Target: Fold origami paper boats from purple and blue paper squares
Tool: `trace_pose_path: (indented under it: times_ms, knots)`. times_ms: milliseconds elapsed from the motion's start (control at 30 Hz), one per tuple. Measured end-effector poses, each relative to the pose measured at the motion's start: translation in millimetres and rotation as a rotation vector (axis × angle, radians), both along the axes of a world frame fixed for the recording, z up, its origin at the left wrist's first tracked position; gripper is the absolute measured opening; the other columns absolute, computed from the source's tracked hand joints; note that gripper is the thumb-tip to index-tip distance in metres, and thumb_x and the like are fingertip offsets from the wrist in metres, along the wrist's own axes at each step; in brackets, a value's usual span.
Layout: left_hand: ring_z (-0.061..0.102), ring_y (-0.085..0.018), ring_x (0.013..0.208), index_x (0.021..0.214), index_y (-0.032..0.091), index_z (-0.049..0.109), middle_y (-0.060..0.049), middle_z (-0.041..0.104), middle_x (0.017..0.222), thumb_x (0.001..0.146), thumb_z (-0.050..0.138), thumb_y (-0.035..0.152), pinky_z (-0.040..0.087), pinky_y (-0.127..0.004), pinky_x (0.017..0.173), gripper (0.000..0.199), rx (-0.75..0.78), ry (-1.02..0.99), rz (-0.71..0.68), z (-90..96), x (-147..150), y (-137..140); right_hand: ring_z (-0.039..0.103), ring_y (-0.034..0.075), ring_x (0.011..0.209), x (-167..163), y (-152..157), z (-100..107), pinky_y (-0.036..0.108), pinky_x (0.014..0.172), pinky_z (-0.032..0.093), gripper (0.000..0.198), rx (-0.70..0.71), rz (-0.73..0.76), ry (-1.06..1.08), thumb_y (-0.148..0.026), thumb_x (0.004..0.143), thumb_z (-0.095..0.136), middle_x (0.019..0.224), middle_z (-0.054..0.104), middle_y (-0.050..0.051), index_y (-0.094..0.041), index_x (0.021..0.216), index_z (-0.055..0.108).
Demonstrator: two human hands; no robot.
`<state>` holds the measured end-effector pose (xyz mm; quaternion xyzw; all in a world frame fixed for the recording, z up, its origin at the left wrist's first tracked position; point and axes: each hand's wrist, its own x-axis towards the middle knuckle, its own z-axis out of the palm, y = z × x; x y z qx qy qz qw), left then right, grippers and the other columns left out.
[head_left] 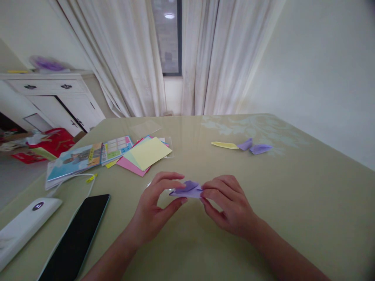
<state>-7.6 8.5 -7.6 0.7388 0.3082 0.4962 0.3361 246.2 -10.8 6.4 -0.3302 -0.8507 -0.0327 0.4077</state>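
A small folded piece of purple paper (190,190) is held just above the table in front of me. My right hand (227,203) pinches its right end between thumb and fingers. Around its left part is my left hand (158,203), index finger on the top and thumb at the lower edge. Further back on the right lie a folded yellow paper strip (225,145) and two folded purple paper pieces, one of them the right-hand purple piece (260,149).
Fanned coloured paper sheets (149,153) lie at the back left, beside booklets (76,160). A black phone (77,238), a white device (27,226) and a white cable (77,208) occupy the left side. A wall stands at the right.
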Motion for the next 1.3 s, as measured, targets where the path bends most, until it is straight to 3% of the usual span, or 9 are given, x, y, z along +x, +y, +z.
trace_pose_path:
  times_ms: [200, 333, 467, 567, 667, 800, 1033, 1167, 1300]
  knots:
    - [0.07, -0.021, 0.12, 0.097, 0.027, 0.068, -0.004, 0.071, 0.128, 0.097, 0.075, 0.013, 0.058, -0.034, 0.099, 0.016, -0.078, -0.042, -0.154, 1.3, -8, 7, 0.063, 0.026, 0.111, 7, 4, -3, 0.04, 0.098, 0.049, 0.017, -0.107, 0.034, -0.055, -0.012, 0.095, 0.068, 0.123, 0.072, 0.011, -0.02, 0.109, 0.072]
    - [0.066, -0.024, 0.127, 0.105, 0.027, 0.072, -0.005, 0.072, 0.133, 0.101, 0.066, 0.008, 0.051, -0.04, 0.108, 0.021, 0.262, 0.346, -0.025, 2.9, -14, 12, 0.061, 0.025, 0.101, 13, 7, -3, 0.04, 0.091, 0.048, 0.012, -0.067, -0.011, -0.129, -0.012, 0.097, 0.066, 0.111, 0.07, 0.009, -0.019, 0.103, 0.074]
    - [0.068, -0.026, 0.105, 0.111, 0.023, 0.072, -0.008, 0.077, 0.117, 0.103, 0.063, 0.01, 0.053, -0.041, 0.092, 0.018, 0.621, 0.716, 0.099, 7.8, -9, 8, 0.059, 0.024, 0.09, 13, 11, -3, 0.039, 0.081, 0.044, 0.011, -0.032, -0.058, -0.305, -0.015, 0.102, 0.066, 0.099, 0.07, 0.007, -0.02, 0.098, 0.075]
    - [0.068, -0.028, 0.087, 0.108, 0.019, 0.072, -0.009, 0.077, 0.104, 0.1, 0.065, 0.011, 0.055, -0.041, 0.077, 0.013, 0.67, 0.973, 0.06, 9.2, 4, -1, 0.059, 0.024, 0.086, 8, 12, -3, 0.039, 0.077, 0.042, 0.013, -0.07, -0.127, -0.456, -0.014, 0.099, 0.073, 0.095, 0.071, 0.005, -0.022, 0.089, 0.074]
    - [0.069, -0.029, 0.085, 0.102, 0.018, 0.071, -0.008, 0.076, 0.098, 0.095, 0.067, 0.005, 0.059, -0.042, 0.073, 0.015, 0.568, 1.094, 0.022, 2.7, 15, -12, 0.062, 0.025, 0.088, 6, 6, -6, 0.04, 0.078, 0.044, 0.013, -0.151, -0.148, -0.566, -0.012, 0.094, 0.079, 0.094, 0.073, 0.004, -0.022, 0.088, 0.072]
    - [0.074, -0.029, 0.09, 0.109, 0.017, 0.071, -0.009, 0.079, 0.107, 0.092, 0.067, -0.001, 0.064, -0.042, 0.075, 0.025, 0.403, 1.084, 0.036, -14.9, 17, -30, 0.066, 0.025, 0.087, 12, -12, -21, 0.04, 0.08, 0.048, 0.01, -0.228, -0.122, -0.526, -0.011, 0.099, 0.07, 0.091, 0.075, 0.003, -0.021, 0.098, 0.07]
    - [0.078, -0.025, 0.098, 0.12, 0.021, 0.07, -0.005, 0.081, 0.11, 0.1, 0.058, 0.002, 0.066, -0.039, 0.087, 0.031, 0.274, 0.852, 0.161, -41.7, 9, -34, 0.067, 0.025, 0.092, 26, -30, -49, 0.041, 0.085, 0.051, 0.022, -0.188, -0.108, -0.322, -0.011, 0.109, 0.052, 0.105, 0.079, 0.008, -0.018, 0.112, 0.072]
    - [0.079, -0.023, 0.096, 0.122, 0.023, 0.069, -0.004, 0.081, 0.108, 0.108, 0.053, 0.014, 0.066, -0.036, 0.086, 0.024, 0.254, 0.694, 0.228, -49.9, 10, -29, 0.066, 0.024, 0.094, 22, -28, -46, 0.039, 0.087, 0.056, 0.014, -0.37, -0.182, -0.149, -0.016, 0.106, 0.062, 0.101, 0.074, 0.007, -0.022, 0.106, 0.075]
    - [0.079, -0.022, 0.091, 0.112, 0.022, 0.069, -0.004, 0.081, 0.101, 0.112, 0.05, 0.025, 0.065, -0.034, 0.081, 0.02, 0.296, 0.667, 0.223, -47.2, 13, -30, 0.067, 0.026, 0.107, 21, -24, -44, 0.04, 0.091, 0.06, 0.012, -0.53, -0.227, -0.012, -0.017, 0.103, 0.069, 0.112, 0.068, 0.009, -0.024, 0.103, 0.079]
